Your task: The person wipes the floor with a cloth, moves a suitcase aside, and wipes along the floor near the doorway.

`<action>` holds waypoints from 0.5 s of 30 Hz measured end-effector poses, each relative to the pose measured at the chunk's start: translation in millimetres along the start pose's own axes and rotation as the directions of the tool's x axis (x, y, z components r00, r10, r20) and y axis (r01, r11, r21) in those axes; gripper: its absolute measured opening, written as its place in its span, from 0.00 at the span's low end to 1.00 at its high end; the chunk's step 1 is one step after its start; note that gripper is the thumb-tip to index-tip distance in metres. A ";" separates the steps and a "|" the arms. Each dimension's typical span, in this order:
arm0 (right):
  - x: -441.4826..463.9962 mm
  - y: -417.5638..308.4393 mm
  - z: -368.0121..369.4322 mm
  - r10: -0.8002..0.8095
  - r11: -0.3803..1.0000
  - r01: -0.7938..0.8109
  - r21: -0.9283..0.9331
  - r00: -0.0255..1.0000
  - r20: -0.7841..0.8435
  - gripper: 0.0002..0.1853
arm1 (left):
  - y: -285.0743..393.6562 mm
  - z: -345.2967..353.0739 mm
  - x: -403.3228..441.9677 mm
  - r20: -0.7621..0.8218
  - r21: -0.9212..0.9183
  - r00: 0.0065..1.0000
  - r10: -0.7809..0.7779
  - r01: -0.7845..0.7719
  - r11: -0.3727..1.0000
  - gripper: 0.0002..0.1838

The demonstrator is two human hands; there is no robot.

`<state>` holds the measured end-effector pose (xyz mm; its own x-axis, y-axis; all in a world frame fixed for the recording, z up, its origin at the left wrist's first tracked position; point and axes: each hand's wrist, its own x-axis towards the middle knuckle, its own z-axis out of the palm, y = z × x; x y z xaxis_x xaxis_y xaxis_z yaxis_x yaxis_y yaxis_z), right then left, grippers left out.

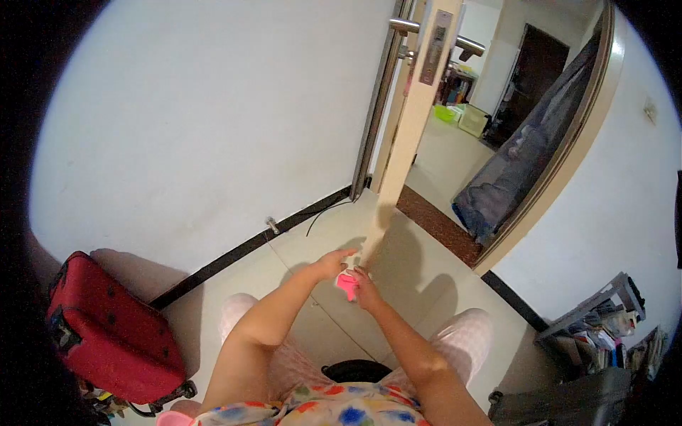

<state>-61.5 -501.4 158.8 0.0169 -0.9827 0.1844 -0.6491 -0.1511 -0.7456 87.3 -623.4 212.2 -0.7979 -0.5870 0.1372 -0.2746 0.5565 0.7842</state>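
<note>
Both my hands are close together in front of me, low by the bottom end of the open door's edge (pixel 403 145). A small bright pink object (pixel 347 285) with a white part sits between them. My right hand (pixel 366 290) has its fingers closed round the pink object's right side. Just up and left of it, my left hand (pixel 332 264) points its index finger toward the door edge, its thumb near the white part. Whether the left fingers hold anything is too small to make out.
A red suitcase (pixel 114 326) lies at the left by the wall. A metal door stop (pixel 272 225) and a black cable are near the skirting. At the right stand a grey rack (pixel 586 309) and a dark case (pixel 568 401). A dark curtain (pixel 529 145) hangs in the doorway.
</note>
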 end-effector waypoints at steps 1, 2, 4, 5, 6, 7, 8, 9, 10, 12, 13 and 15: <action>-0.4 2.2 0.7 0.011 0.999 -0.011 -0.036 1.000 -0.003 0.33 | -2.5 2.1 1.3 0.015 0.070 1.000 -0.004 0.003 0.998 0.32; -0.8 4.5 0.4 0.036 0.999 -0.037 -0.030 0.999 -0.010 0.32 | -4.7 4.3 1.7 0.032 0.139 0.999 -0.010 0.006 0.990 0.32; 0.1 16.1 4.0 0.076 0.997 -0.076 -0.007 0.996 -0.053 0.32 | -11.7 0.9 1.8 0.078 0.242 0.996 -0.046 0.026 0.970 0.32; 0.5 21.8 6.2 0.090 0.996 -0.090 0.009 0.992 -0.088 0.32 | -15.7 -1.4 1.0 0.100 0.292 0.993 -0.066 0.034 0.956 0.32; 0.4 28.1 8.2 0.097 0.995 -0.093 0.033 0.984 -0.150 0.32 | -23.6 -1.4 0.6 0.116 0.296 0.987 -0.108 0.069 0.953 0.32; 0.3 34.8 8.0 0.108 0.994 -0.109 0.007 0.975 -0.195 0.33 | -31.9 -4.0 2.1 0.129 0.303 0.981 -0.148 0.103 0.948 0.32; 0.0 41.6 7.8 0.119 0.992 -0.127 -0.018 0.964 -0.239 0.33 | -39.3 -4.7 3.2 0.140 0.310 0.972 -0.189 0.138 0.941 0.32; -2.6 37.3 0.0 0.135 0.982 -0.164 -0.091 0.955 -0.263 0.33 | -40.3 -6.5 1.8 0.141 0.322 0.970 -0.197 0.143 0.936 0.32; -3.8 35.6 -3.4 0.140 0.973 -0.187 -0.134 0.944 -0.300 0.33 | -41.3 -8.5 1.0 0.141 0.335 0.969 -0.205 0.148 0.931 0.32; -4.5 44.8 -3.3 0.141 0.956 -0.225 -0.186 0.913 -0.382 0.33 | -37.6 -12.5 0.6 0.149 0.346 0.962 -0.229 0.166 0.924 0.32; -2.3 61.7 0.0 0.151 0.962 -0.232 -0.145 0.893 -0.425 0.33 | -31.8 -16.0 -0.3 0.157 0.344 0.957 -0.244 0.179 0.922 0.32; 2.9 84.2 -0.4 0.193 0.974 -0.228 -0.010 0.844 -0.500 0.32 | -27.8 -17.9 0.0 0.157 0.345 0.952 -0.262 0.196 0.918 0.31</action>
<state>-116.4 -517.0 96.8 -0.4913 -0.8050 0.3326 -0.6432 0.0779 -0.7617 104.5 -649.3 201.2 -0.7719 -0.6127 -0.1695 -0.5934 0.5988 0.5379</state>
